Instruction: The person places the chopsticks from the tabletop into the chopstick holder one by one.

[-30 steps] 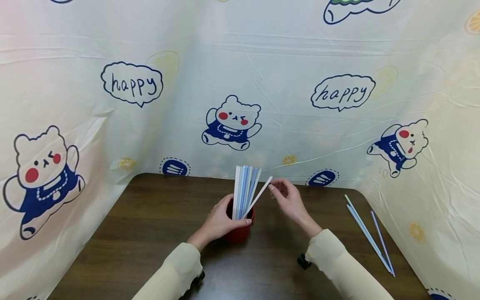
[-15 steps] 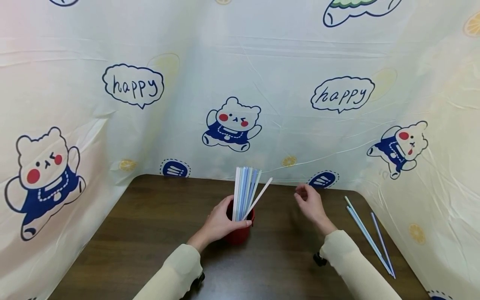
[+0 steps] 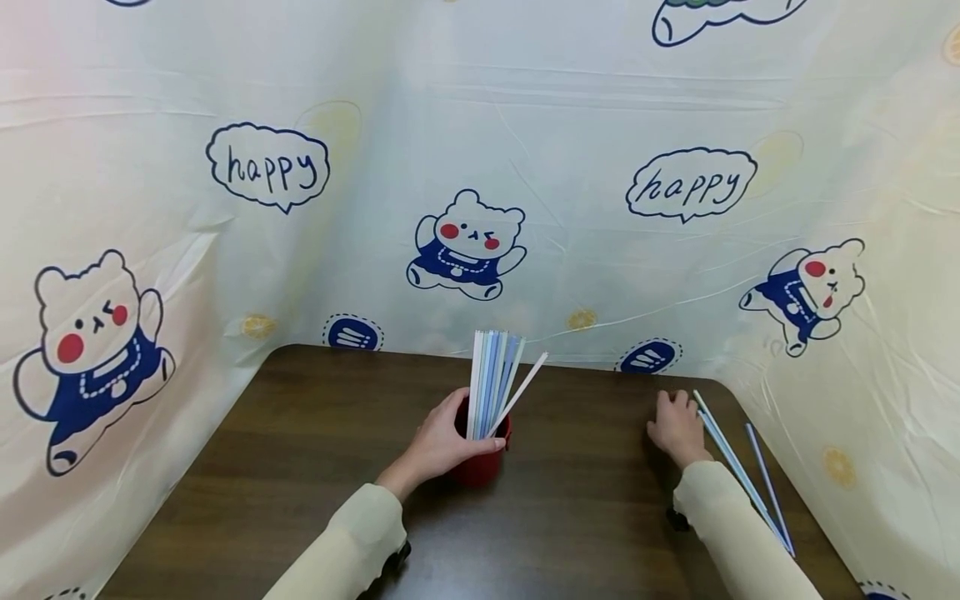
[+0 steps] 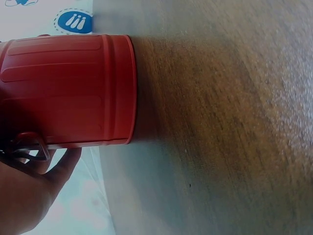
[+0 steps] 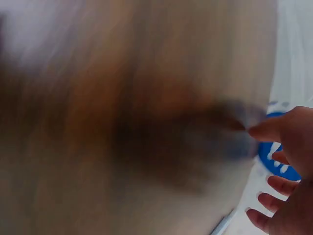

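A small red bucket [image 3: 480, 472] stands on the table, packed with several upright white, blue and pale green straws [image 3: 491, 383]. One white straw [image 3: 525, 385] leans out to the right. My left hand [image 3: 438, 442] grips the bucket round its rim, thumb in front. In the left wrist view the ribbed red bucket [image 4: 63, 93] lies sideways across the picture, a ring handle near my fingers. My right hand [image 3: 678, 429] holds nothing, its fingers loosely bent beside the loose straws [image 3: 733, 458] at the right. The right wrist view is blurred, but my fingers [image 5: 281, 185] show apart.
A lilac straw [image 3: 770, 490] lies at the table's right side, its near end meeting the other loose ones. A patterned cloth [image 3: 570, 167] hangs behind and on both sides of the dark wooden table [image 3: 300, 467].
My right hand has moved away from the leaning white straw, rightward across the table to the loose straws. The left hand stays on the bucket.
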### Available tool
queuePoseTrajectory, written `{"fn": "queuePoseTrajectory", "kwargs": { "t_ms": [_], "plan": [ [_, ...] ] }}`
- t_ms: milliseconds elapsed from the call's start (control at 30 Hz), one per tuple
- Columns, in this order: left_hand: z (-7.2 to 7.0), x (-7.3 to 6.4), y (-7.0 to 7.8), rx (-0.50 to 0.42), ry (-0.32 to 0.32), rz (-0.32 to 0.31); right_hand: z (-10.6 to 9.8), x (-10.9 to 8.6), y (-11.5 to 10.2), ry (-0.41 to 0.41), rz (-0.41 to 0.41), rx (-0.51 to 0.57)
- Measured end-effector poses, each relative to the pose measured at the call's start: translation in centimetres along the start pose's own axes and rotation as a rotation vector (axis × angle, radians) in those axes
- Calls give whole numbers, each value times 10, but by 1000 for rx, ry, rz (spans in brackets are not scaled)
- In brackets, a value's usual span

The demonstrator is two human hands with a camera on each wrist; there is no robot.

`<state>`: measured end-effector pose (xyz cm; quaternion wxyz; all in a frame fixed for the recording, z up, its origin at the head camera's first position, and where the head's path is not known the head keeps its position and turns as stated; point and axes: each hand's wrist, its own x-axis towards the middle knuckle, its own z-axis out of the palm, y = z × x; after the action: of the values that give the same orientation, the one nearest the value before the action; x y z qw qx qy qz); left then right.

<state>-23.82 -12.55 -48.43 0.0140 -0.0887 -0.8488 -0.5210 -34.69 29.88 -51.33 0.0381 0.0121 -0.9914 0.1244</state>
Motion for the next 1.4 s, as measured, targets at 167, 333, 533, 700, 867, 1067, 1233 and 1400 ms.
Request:
{"fn": "queuePoseTrajectory", "kwargs": {
  "t_ms": [167, 333, 533, 700, 867, 1067, 1233, 1400],
  "plan": [
    [-1, 1, -1, -7, 3, -8, -6, -4, 15, 7, 55, -11],
    [0, 2, -2, -2, 6, -18, -13, -6, 26, -28, 106, 15],
    [1, -2, -4, 1, 2, -16, -9, -9, 43, -115, 134, 39],
    [1, -2, -5, 9, 20, -9, -7, -5, 46, -94, 39, 5],
    [1, -1, -6, 24, 20, 2, -6, -4, 43, -85, -19, -1],
    [3, -2, -5, 18, 3, -15, 0, -9, 46, -39, -2, -32],
    [3, -3, -4, 19, 6, -3, 1, -13, 47, 47, 88, -12],
    [2, -2, 0, 16, 14, 0, -6, -13, 48, 0, 204, 27]
  ]
}}
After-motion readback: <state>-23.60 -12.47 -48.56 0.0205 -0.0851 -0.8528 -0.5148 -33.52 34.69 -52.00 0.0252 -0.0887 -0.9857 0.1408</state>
